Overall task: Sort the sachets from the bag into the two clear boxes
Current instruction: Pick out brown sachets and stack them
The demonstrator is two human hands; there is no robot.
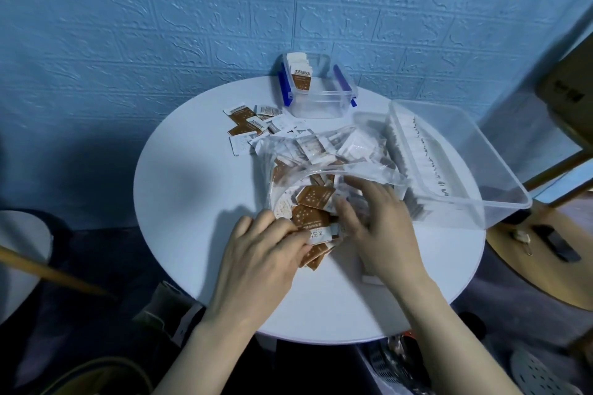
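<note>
A clear plastic bag full of brown-and-white sachets lies open in the middle of the round white table. At its mouth, my left hand pinches a small stack of brown sachets. My right hand reaches into the bag's mouth with fingers spread over the sachets there. The small clear box with blue clips at the back holds a few upright sachets. A large clear box on the right holds a row of white sachets.
Loose sachets lie scattered on the table left of the small box. A blue textured wall stands behind. Wooden chairs crowd the right side, and a white stool sits at the left.
</note>
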